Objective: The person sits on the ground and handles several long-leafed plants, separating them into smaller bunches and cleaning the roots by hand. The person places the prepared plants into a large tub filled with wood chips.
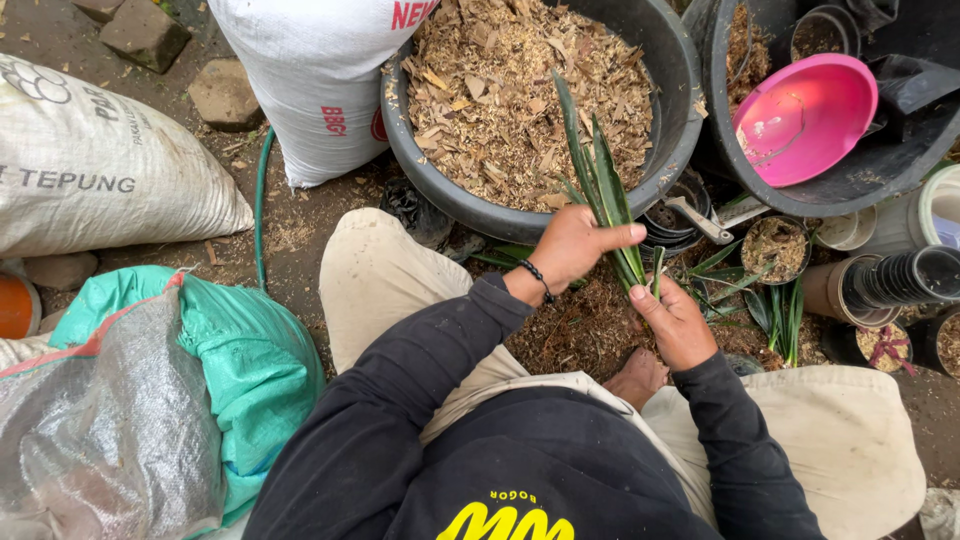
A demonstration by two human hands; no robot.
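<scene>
We had our left hand (575, 243) gripping the long green sword-shaped leaves (603, 195) mid-blade, right hand (678, 322) pinching their base, near the black tub of wood shavings (655, 40); a gentle grip seemed wise.

Even, soft daylight from above; no hard shadows, only faint shade under the black tub (672, 150). Mild sheen on the pink bowl (805, 118). Focus sharp throughout; slight wide-angle bending at edges.
</scene>
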